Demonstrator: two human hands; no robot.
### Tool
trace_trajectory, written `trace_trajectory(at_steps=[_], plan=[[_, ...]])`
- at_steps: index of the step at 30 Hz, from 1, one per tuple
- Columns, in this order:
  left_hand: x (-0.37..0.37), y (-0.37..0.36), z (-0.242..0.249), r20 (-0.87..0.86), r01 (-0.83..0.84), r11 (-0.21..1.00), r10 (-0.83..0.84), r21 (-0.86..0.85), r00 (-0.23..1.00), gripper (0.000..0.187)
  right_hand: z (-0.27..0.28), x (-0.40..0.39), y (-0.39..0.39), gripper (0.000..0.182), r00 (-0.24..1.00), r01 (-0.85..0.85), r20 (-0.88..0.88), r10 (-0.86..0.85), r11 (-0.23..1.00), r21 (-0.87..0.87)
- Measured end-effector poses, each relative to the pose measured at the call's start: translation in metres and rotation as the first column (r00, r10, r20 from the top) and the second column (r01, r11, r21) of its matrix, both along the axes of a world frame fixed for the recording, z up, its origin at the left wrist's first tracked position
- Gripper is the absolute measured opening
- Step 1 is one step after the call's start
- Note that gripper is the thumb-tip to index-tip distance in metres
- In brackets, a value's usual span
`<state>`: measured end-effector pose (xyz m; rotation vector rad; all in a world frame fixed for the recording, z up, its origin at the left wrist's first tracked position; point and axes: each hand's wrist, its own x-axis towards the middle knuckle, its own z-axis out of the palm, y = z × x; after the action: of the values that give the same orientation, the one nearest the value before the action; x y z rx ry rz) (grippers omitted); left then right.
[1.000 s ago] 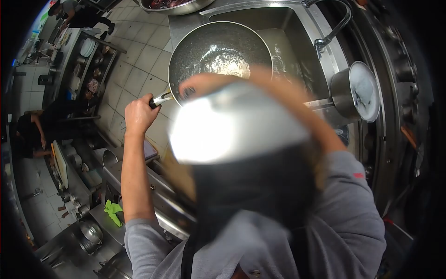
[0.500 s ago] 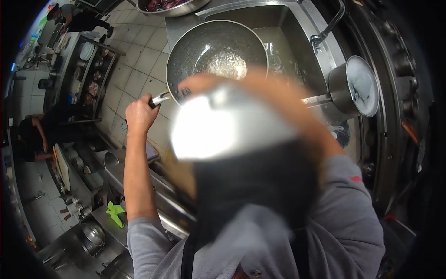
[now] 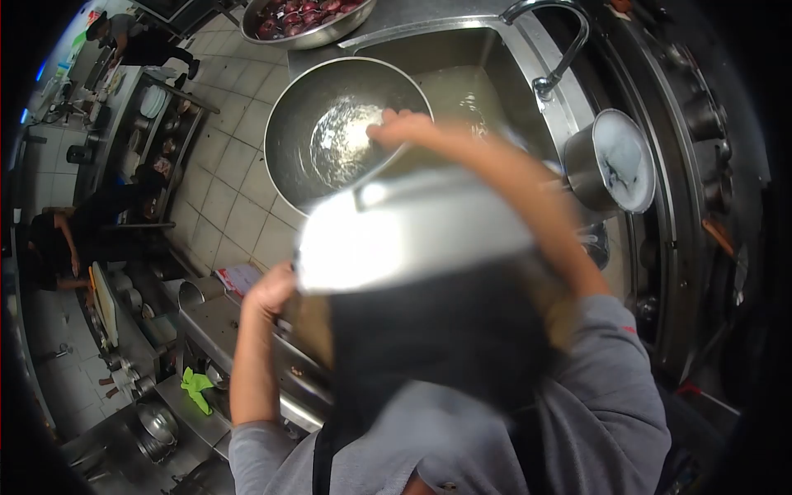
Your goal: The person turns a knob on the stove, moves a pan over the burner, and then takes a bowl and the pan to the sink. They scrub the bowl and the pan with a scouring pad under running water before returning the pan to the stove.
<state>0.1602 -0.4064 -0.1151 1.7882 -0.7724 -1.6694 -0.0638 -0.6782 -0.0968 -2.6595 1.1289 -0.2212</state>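
Observation:
A wide round pan [image 3: 305, 132], wet and shiny inside, is tilted over the left edge of the sink [image 3: 495, 91]. My left hand [image 3: 274, 287] is closed below the pan, on the side of its handle; a blurred white and black shape in front of me hides the handle and part of the rim. My right hand [image 3: 403, 128] reaches over the pan's right side with its fingers curled together. Anything between those fingers is hidden. Cloudy water [image 3: 466, 95] stands in the sink.
A bowl of red onions [image 3: 305, 18] sits behind the pan. The curved faucet [image 3: 577, 41] rises at the sink's right. A deep pot [image 3: 590, 165] with whitish contents is right of my forearm. A green cloth [image 3: 196, 388] lies lower left. Two other people work at far left.
The pan has shifted left and down, and more of its inside shows. My left hand has moved down and right, its grip now partly hidden. My right hand has moved up over the pan's right side.

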Motion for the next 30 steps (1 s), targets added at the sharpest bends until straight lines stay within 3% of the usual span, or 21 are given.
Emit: trace_trajectory(at_steps=[1, 3, 5, 7, 8, 14, 16, 17, 19, 20, 21, 22, 24, 25, 27, 29, 30], plan=[[-0.005, 0.009, -0.015, -0.228, -0.129, 0.991, 0.135, 0.039, 0.964, 0.021, -0.002, 0.0, 0.005, 0.025, 1.0, -0.001, 0.007, 0.001, 1.0, -0.009], [-0.065, -0.011, 0.038, -0.248, -0.211, 0.975, 0.223, 0.073, 0.943, 0.018, -0.014, -0.001, 0.008, 0.027, 0.989, -0.141, 0.072, 0.133, 0.982, 0.123], [-0.074, -0.018, 0.028, -0.215, -0.249, 0.968, 0.252, 0.042, 0.944, 0.019, 0.013, -0.012, 0.042, 0.031, 0.978, -0.17, 0.139, 0.153, 0.977, 0.127], [-0.083, -0.019, 0.018, -0.14, -0.376, 0.927, 0.37, -0.015, 0.918, 0.022, -0.003, -0.017, 0.044, 0.033, 0.974, -0.205, 0.103, 0.2, 0.978, 0.036], [-0.084, -0.028, 0.021, -0.008, -0.34, 0.94, 0.34, -0.015, 0.941, 0.023, -0.013, -0.022, 0.037, 0.032, 0.974, -0.199, 0.107, 0.197, 0.98, 0.005], [-0.087, -0.036, 0.002, 0.171, -0.192, 0.94, 0.246, -0.281, 0.954, 0.026, -0.049, -0.064, -0.04, 0.032, 0.982, -0.12, 0.131, 0.136, 0.985, -0.123], [-0.097, -0.04, 0.003, 0.219, -0.187, 0.926, 0.267, -0.328, 0.939, 0.027, -0.044, -0.058, -0.062, 0.034, 0.993, -0.064, 0.071, 0.092, 0.943, -0.327], [-0.102, -0.043, 0.011, 0.262, -0.138, 0.933, 0.232, -0.333, 0.937, 0.026, -0.05, -0.052, -0.051, 0.034, 0.994, -0.06, 0.069, 0.087, 0.946, -0.32], [-0.099, -0.047, 0.001, 0.303, -0.091, 0.934, 0.203, -0.345, 0.931, 0.026, -0.07, -0.033, -0.021, 0.035, 0.97, 0.234, 0.068, -0.233, 0.972, 0.007], [-0.086, -0.046, -0.026, 0.262, -0.098, 0.941, 0.188, -0.323, 0.947, 0.025, -0.087, -0.021, -0.01, 0.036, 0.976, 0.163, 0.105, -0.192, 0.958, 0.235], [-0.084, -0.05, -0.03, 0.221, -0.101, 0.949, 0.172, -0.298, 0.96, 0.024, -0.068, -0.029, 0.008, 0.038, 0.947, -0.001, 0.308, -0.092, 0.958, 0.288], [-0.084, -0.051, -0.032, 0.222, -0.099, 0.95, 0.169, -0.294, 0.96, 0.024, -0.051, -0.032, 0.005, 0.038, 0.97, 0.004, 0.235, -0.068, 0.965, 0.262], [-0.1, -0.055, 0.008, 0.213, -0.077, 0.962, 0.136, -0.262, 0.968, 0.021, -0.05, -0.035, 0.002, 0.039, 0.984, 0.018, 0.164, -0.063, 0.964, 0.267], [-0.106, -0.059, 0.018, 0.129, -0.187, 0.962, 0.216, -0.2, 0.968, 0.021, -0.051, -0.036, -0.019, 0.041, 0.992, 0.081, 0.078, -0.1, 0.973, 0.217], [-0.109, -0.06, 0.015, 0.111, -0.202, 0.956, 0.229, -0.211, 0.967, 0.022, -0.038, -0.034, -0.02, 0.042, 0.991, 0.131, -0.008, -0.132, 0.978, 0.159], [-0.105, -0.058, 0.002, 0.088, -0.196, 0.953, 0.221, -0.229, 0.971, 0.023, -0.016, -0.034, 0.01, 0.039, 0.991, -0.101, 0.115, 0.068, 0.946, 0.308], [-0.105, -0.057, -0.003, 0.065, -0.197, 0.949, 0.219, -0.245, 0.974, 0.023, -0.007, -0.035, 0.01, 0.041, 0.997, -0.069, 0.047, 0.055, 0.917, 0.392]])
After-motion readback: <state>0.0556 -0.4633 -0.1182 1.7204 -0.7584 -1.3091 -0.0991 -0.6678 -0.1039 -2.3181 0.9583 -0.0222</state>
